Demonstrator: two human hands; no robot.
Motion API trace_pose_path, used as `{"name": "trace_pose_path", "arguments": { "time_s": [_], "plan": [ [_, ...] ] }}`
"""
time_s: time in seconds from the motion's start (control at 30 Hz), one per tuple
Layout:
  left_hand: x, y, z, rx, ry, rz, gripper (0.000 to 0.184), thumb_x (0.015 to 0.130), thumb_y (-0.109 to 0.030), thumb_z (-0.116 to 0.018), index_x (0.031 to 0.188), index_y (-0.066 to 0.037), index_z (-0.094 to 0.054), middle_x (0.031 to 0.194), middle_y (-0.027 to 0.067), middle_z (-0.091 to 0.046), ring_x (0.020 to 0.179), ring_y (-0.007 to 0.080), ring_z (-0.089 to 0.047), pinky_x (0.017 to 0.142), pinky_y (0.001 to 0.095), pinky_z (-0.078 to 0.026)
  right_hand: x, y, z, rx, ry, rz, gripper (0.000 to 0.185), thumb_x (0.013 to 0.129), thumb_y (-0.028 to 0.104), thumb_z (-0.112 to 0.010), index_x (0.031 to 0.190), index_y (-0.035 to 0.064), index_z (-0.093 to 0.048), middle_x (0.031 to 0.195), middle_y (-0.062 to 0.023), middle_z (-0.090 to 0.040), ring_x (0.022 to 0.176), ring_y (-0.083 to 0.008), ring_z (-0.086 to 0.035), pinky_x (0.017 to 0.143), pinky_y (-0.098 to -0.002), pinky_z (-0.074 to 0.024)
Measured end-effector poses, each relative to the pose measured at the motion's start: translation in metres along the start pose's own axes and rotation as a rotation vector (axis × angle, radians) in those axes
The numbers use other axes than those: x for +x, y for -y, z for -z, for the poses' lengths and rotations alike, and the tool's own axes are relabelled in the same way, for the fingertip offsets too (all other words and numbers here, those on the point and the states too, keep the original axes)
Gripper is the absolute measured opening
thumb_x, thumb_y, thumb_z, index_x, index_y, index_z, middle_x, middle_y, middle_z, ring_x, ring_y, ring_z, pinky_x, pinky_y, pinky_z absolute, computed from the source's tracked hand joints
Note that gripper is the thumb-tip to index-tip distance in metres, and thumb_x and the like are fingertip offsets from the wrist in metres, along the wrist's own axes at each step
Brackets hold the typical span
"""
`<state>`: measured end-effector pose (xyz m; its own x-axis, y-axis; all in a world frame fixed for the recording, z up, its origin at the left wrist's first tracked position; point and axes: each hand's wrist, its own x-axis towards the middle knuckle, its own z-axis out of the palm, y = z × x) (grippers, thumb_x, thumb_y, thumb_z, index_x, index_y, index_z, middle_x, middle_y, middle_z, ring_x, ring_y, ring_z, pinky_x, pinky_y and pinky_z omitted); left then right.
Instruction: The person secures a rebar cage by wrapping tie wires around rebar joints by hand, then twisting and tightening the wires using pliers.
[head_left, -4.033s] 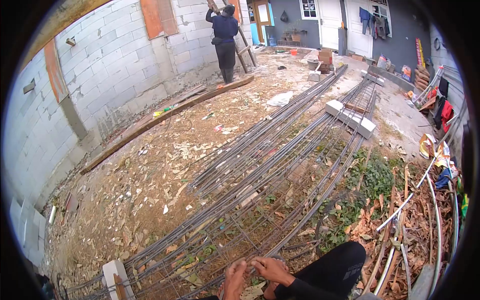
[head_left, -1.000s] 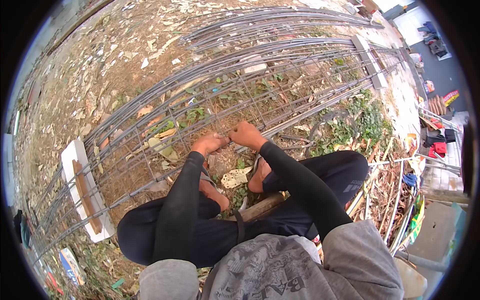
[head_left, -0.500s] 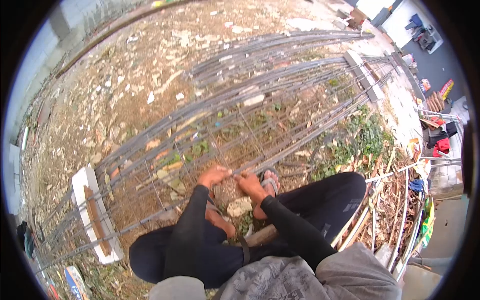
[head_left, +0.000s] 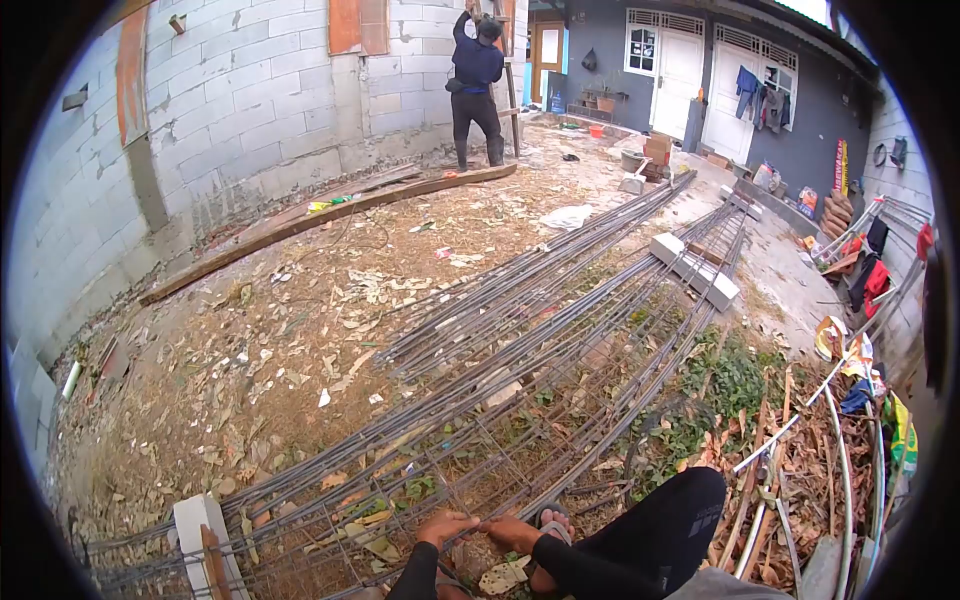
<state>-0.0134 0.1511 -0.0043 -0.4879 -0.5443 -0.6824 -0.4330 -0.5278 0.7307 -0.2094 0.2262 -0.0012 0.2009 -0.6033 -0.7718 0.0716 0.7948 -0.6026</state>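
My left hand [head_left: 445, 527] is closed, its fingertips pinched together beside the near bundle of steel bars [head_left: 638, 403]. Right next to it my right hand [head_left: 512, 535] is closed too, fingertips almost meeting the left ones. Whatever thin thing they pinch is too small to make out. The bars belong to a long rebar cage with square stirrups, running from lower left to upper right. One end rests on a white block [head_left: 195, 530] with a strip of wood, the other on a second white block [head_left: 690, 270]. My sandalled foot [head_left: 553, 522] is beside my right hand.
Another pile of steel bars [head_left: 540, 270] lies beyond the cage. A person [head_left: 478, 80] stands by a ladder [head_left: 511, 100] at the block wall [head_left: 260, 90]. A long timber beam [head_left: 330, 222] lies along the wall. Pale poles [head_left: 843, 470] and dry leaves are at the right.
My view has tilted up, bringing in the wall, the person at the ladder and the house front. Both hands stay together at the near bars, now lower in view.
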Motion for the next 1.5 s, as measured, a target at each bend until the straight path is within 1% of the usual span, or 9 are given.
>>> {"name": "trace_pose_path", "arguments": {
  "time_s": [0.1, 0.13, 0.27, 0.47, 0.67, 0.77, 0.97, 1.3, 1.5],
  "plan": [
    [0.015, 0.008, 0.004, 0.058, 0.007, -0.023, 0.051, 0.084, -0.047, -0.080, 0.106, -0.002, -0.076, 0.091, 0.0108, -0.074, 0.074, 0.0160, -0.070, 0.058, 0.0325, -0.052, 0.009, -0.008, -0.002, -0.112, -0.144, 0.070, 0.040, 0.094, 0.035, -0.068, 0.082, -0.0024, -0.064, 0.068, -0.0071, -0.061, 0.053, -0.0181, -0.055, 0.048, -0.0374, -0.0425],
    [0.014, 0.007, 0.004, 0.068, 0.024, -0.037, 0.050, 0.084, -0.048, -0.080, 0.106, -0.002, -0.077, 0.089, 0.0104, -0.075, 0.073, 0.0159, -0.070, 0.059, 0.0325, -0.053, 0.010, -0.007, -0.001, -0.142, -0.146, -0.001, 0.035, 0.097, 0.035, -0.063, 0.103, 0.0012, -0.069, 0.072, -0.0065, -0.061, 0.053, -0.0168, -0.054, 0.048, -0.0331, -0.0409],
    [-0.004, -0.013, -0.001, 0.157, -0.030, 0.039, 0.050, 0.086, -0.051, -0.076, 0.104, -0.004, -0.077, 0.086, 0.0089, -0.075, 0.073, 0.0158, -0.070, 0.063, 0.0340, -0.056, -0.025, 0.016, -0.004, -0.323, -0.113, 0.065, 0.041, 0.093, 0.037, -0.068, 0.105, -0.0019, -0.071, 0.080, -0.0092, -0.068, 0.060, -0.0178, -0.058, 0.058, -0.0377, -0.0477],
    [0.000, -0.015, 0.001, 0.259, 0.004, 0.089, 0.049, 0.088, -0.052, -0.073, 0.109, -0.007, -0.076, 0.090, 0.0081, -0.075, 0.079, 0.0180, -0.072, 0.072, 0.0379, -0.059, -0.013, 0.015, -0.003, -0.612, -0.223, 0.217, 0.048, 0.089, 0.044, -0.061, 0.096, -0.0017, -0.073, 0.083, -0.0252, -0.069, 0.077, -0.0419, -0.065, 0.074, -0.0483, -0.0486],
    [0.001, -0.003, -0.001, 0.221, -0.026, 0.015, 0.054, 0.086, -0.057, -0.073, 0.109, -0.008, -0.076, 0.084, 0.0061, -0.073, 0.081, 0.0156, -0.070, 0.070, 0.0355, -0.056, -0.033, 0.020, -0.009, -0.797, -0.268, 0.320, 0.040, 0.090, 0.037, -0.060, 0.096, -0.0004, -0.073, 0.089, -0.0289, -0.069, 0.090, -0.0468, -0.066, 0.079, -0.0519, -0.0515],
    [-0.012, -0.017, -0.006, 0.314, -0.083, 0.050, 0.052, 0.087, -0.055, -0.073, 0.106, -0.008, -0.078, 0.082, 0.0059, -0.073, 0.074, 0.0153, -0.069, 0.065, 0.0355, -0.055, -0.062, 0.015, -0.022, -0.935, -0.530, 0.330, 0.037, 0.091, 0.032, -0.059, 0.109, 0.0030, -0.073, 0.086, -0.0276, -0.069, 0.091, -0.0451, -0.068, 0.079, -0.0512, -0.0532],
    [-0.009, -0.005, -0.007, 0.251, -0.150, -0.037, 0.051, 0.084, -0.057, -0.075, 0.094, -0.007, -0.080, 0.070, 0.0057, -0.071, 0.058, 0.0147, -0.063, 0.057, 0.0358, -0.051, -0.069, -0.007, -0.039, -0.559, -0.376, 0.383, 0.040, 0.092, 0.030, -0.058, 0.122, 0.0067, -0.070, 0.081, -0.0272, -0.068, 0.083, -0.0430, -0.069, 0.072, -0.0509, -0.0532],
    [-0.022, -0.010, -0.021, 0.314, -0.239, -0.175, 0.040, 0.090, -0.038, -0.073, 0.088, 0.002, -0.077, 0.066, 0.0119, -0.069, 0.065, 0.0203, -0.070, 0.061, 0.0396, -0.051, -0.054, -0.068, -0.055, -1.009, -0.548, 0.797, 0.045, 0.089, 0.010, -0.057, 0.134, 0.0117, -0.060, 0.080, -0.0208, -0.065, 0.067, -0.0416, -0.063, 0.060, -0.0498, -0.0508],
    [-0.024, -0.010, -0.030, 0.454, -0.389, -0.250, 0.034, 0.085, -0.034, -0.074, 0.084, -0.001, -0.076, 0.063, 0.0145, -0.065, 0.058, 0.0240, -0.063, 0.062, 0.0403, -0.049, -0.033, -0.065, -0.053, -1.272, -0.551, 0.656, 0.077, 0.084, 0.008, -0.062, 0.155, 0.0135, -0.032, 0.091, -0.0205, -0.066, 0.067, -0.0358, -0.068, 0.054, -0.0457, -0.0527]
  ]
}}
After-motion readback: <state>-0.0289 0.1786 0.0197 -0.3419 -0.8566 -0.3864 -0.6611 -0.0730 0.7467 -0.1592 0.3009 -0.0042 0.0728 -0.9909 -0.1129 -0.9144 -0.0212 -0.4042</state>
